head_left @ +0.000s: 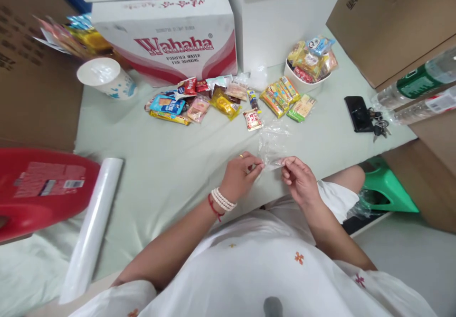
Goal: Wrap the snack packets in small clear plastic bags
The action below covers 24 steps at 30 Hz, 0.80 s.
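Pinching the near edge of a clear plastic bag [272,147], the left hand [239,177] and the right hand [298,178] each had thumb and fingertips closed on the film. The bag lay flat on the pale table [160,165], running toward 12 o'clock from the hands. It looked feather-light, limp and slippery, likely to cling to itself, so its open edge seemed the best place to grip.

A small snack packet [252,119] lay just beyond it at 11 o'clock, with more loose snacks [199,103] farther out. A white bowl [289,66] of sweets sat at 1 o'clock, and a phone [357,113] with keys [379,125] at 2 o'clock. A film roll [90,227] lay well apart at 8 o'clock. Nothing lay between the hands and the bag.
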Each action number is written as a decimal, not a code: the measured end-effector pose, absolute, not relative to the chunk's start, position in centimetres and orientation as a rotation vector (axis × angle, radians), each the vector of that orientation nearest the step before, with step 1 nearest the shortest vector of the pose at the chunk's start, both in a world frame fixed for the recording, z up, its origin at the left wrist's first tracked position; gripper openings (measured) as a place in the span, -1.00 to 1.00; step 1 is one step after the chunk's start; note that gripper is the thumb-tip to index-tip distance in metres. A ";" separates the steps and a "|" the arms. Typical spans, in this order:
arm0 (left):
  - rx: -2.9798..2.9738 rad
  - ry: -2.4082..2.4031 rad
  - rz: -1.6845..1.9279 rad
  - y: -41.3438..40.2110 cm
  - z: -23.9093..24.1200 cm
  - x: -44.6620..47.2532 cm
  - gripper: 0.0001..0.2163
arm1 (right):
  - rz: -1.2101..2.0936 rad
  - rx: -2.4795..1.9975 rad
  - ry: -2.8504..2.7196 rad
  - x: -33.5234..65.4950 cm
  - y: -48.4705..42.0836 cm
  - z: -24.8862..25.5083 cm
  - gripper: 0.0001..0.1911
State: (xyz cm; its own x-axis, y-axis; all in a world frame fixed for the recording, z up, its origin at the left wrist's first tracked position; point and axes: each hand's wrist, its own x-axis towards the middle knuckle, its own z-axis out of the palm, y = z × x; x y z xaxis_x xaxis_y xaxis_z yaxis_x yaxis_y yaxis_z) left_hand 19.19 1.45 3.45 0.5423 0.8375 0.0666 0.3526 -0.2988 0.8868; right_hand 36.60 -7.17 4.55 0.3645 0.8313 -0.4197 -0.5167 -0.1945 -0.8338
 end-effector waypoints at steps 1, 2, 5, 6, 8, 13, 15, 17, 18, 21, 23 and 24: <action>1.811 0.993 0.671 1.9 3.4 18.8 -0.84 | 1.242 -1.264 -0.314 36.9 -7.0 4.6 -0.72; 1.742 1.020 0.666 2.3 3.4 18.5 -0.83 | 1.231 -1.265 -0.299 37.1 -6.8 4.6 -0.72; 1.618 1.082 0.688 2.8 3.4 17.7 -0.83 | 1.224 -1.254 -0.277 37.4 -6.4 4.8 -0.72; 1.633 1.085 0.713 2.6 3.4 17.7 -0.84 | 1.232 -1.248 -0.277 37.3 -6.2 4.9 -0.71; 1.747 1.033 0.782 2.1 3.6 17.9 -0.82 | 1.257 -1.236 -0.275 37.0 -5.8 5.1 -0.71; 1.990 0.891 0.866 1.2 3.6 19.3 -0.87 | 1.276 -1.213 -0.263 36.4 -5.1 5.7 -0.72; 1.944 0.919 0.826 1.4 3.3 19.5 -0.90 | 1.265 -1.220 -0.282 36.4 -4.9 5.9 -0.72; 1.841 0.919 0.782 1.7 3.0 19.5 -0.88 | 1.248 -1.232 -0.312 36.6 -4.7 6.1 -0.72; 1.780 0.912 0.768 1.8 2.9 19.4 -0.87 | 1.237 -1.236 -0.326 36.6 -4.6 6.2 -0.72; 1.580 0.907 0.745 1.9 2.6 19.2 -0.83 | 1.204 -1.248 -0.355 36.8 -4.5 6.4 -0.70; 1.480 0.928 0.752 1.8 2.6 19.0 -0.82 | 1.184 -1.253 -0.361 36.7 -4.5 6.4 -0.70; 1.471 0.946 0.766 1.7 2.7 19.0 -0.83 | 1.178 -1.254 -0.360 36.7 -4.5 6.5 -0.70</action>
State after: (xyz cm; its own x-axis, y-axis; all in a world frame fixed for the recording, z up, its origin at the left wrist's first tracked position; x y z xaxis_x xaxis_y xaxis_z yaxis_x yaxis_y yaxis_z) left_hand 19.01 1.71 2.72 0.4586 0.8869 -0.0554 0.1299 -0.0052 0.9915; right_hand 36.72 -4.50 6.49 0.4178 0.8317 -0.3658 -0.4852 -0.1362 -0.8637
